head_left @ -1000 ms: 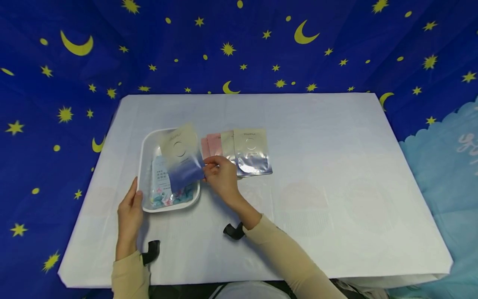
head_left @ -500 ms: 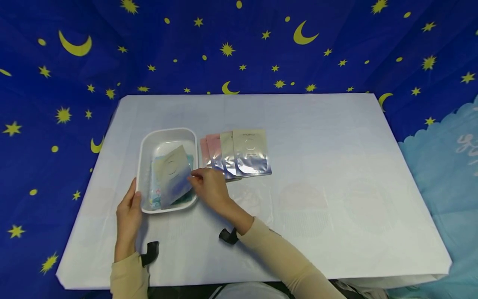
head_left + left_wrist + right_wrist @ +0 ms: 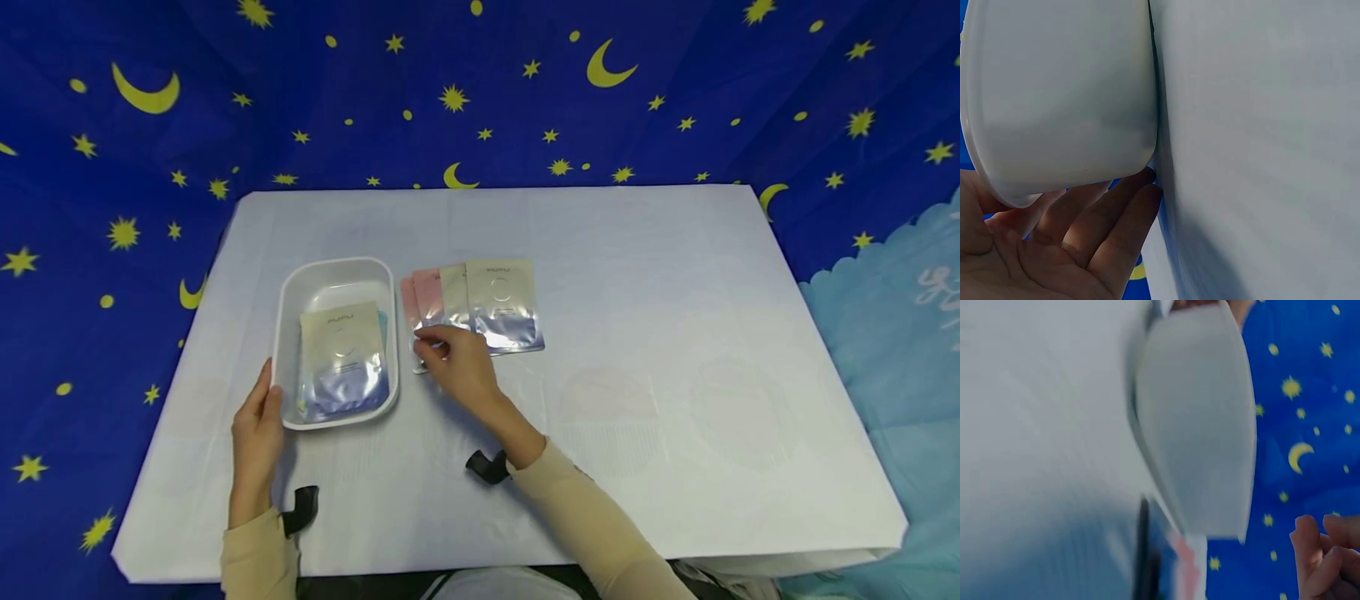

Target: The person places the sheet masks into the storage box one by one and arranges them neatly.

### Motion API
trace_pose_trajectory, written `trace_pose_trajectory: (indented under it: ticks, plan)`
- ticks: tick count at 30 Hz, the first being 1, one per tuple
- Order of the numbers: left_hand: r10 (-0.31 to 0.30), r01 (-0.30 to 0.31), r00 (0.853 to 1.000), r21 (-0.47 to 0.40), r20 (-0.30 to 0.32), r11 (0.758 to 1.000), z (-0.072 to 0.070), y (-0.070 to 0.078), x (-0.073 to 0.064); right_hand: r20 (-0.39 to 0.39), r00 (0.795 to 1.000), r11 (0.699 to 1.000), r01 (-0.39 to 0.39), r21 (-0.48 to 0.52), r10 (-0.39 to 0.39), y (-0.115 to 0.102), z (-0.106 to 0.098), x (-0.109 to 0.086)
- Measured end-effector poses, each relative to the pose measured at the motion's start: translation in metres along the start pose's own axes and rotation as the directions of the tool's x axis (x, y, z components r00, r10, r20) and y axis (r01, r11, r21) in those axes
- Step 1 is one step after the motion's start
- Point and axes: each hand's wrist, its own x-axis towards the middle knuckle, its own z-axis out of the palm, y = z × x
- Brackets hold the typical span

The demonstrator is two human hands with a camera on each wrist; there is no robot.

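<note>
A white plastic tub stands at the left of the table. Inside it a cream-and-blue foil sachet lies flat over another packet with a pale blue edge. My left hand rests against the tub's left outer wall, its fingers fairly straight along the side in the left wrist view. To the right, my right hand hovers over the lower part of the fanned foil sachets, pink ones and a cream-and-silver one. Its fingers are loosely curled, with nothing between them in the right wrist view.
A white cloth with faint printed shapes covers the table. Behind and to the left hangs a blue curtain with yellow stars and moons. Light blue fabric hangs at the right. Black pieces stick out from both wrists.
My right hand lowers the cream-and-blue sachet into the tub, lets go and moves right over the fanned sachets. The sachet now lies flat. My left hand stays on the tub's side.
</note>
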Motion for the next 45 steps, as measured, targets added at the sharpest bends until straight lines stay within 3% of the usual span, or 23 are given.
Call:
trace_pose_trajectory:
  ticks: [4, 9, 12, 17, 21, 24, 27, 33, 40, 45]
  plan:
    - [-0.002, 0.002, 1.0, -0.003, 0.007, 1.0, -0.001, -0.001, 0.0, -0.094, 0.995, 1.0, -0.029, -0.001, 0.029, 0.01, -0.025, 0.004]
    - [0.002, -0.002, 1.0, -0.001, 0.009, 1.0, -0.002, -0.002, 0.001, -0.213, 0.97, 0.978, -0.153, -0.143, 0.12, 0.027, -0.058, 0.01]
    - [0.003, -0.003, 1.0, -0.001, 0.006, 1.0, -0.002, -0.003, 0.001, -0.244, 0.941, 0.922, -0.294, -0.252, 0.233, 0.038, -0.077, 0.011]
    - [-0.007, 0.007, 1.0, -0.002, 0.012, 1.0, -0.002, -0.005, 0.002, -0.215, 0.872, 0.778, -0.489, -0.394, 0.439, 0.057, -0.098, 0.009]
    - [-0.02, 0.02, 1.0, -0.002, 0.019, 1.0, -0.002, -0.005, 0.003, -0.16, 0.823, 0.693, -0.549, -0.467, 0.544, 0.069, -0.104, 0.007]
    - [-0.027, 0.027, 0.999, -0.002, 0.024, 1.0, -0.003, -0.004, 0.002, -0.118, 0.796, 0.655, -0.563, -0.503, 0.594, 0.075, -0.104, 0.005]
    - [-0.034, 0.034, 0.999, -0.007, 0.025, 0.999, -0.002, -0.003, 0.002, -0.095, 0.791, 0.647, -0.557, -0.52, 0.604, 0.08, -0.103, 0.004]
    - [-0.033, 0.033, 0.999, -0.005, 0.03, 0.999, -0.003, -0.003, 0.003, -0.098, 0.814, 0.694, -0.546, -0.469, 0.573, 0.088, -0.099, 0.005]
    - [-0.031, 0.031, 0.999, 0.0, 0.028, 1.0, -0.002, -0.002, 0.002, -0.123, 0.808, 0.732, -0.577, -0.364, 0.576, 0.099, -0.098, 0.005]
    - [-0.02, 0.02, 0.999, 0.002, 0.028, 1.0, -0.002, -0.003, 0.002, -0.147, 0.799, 0.731, -0.595, -0.334, 0.583, 0.099, -0.097, 0.005]
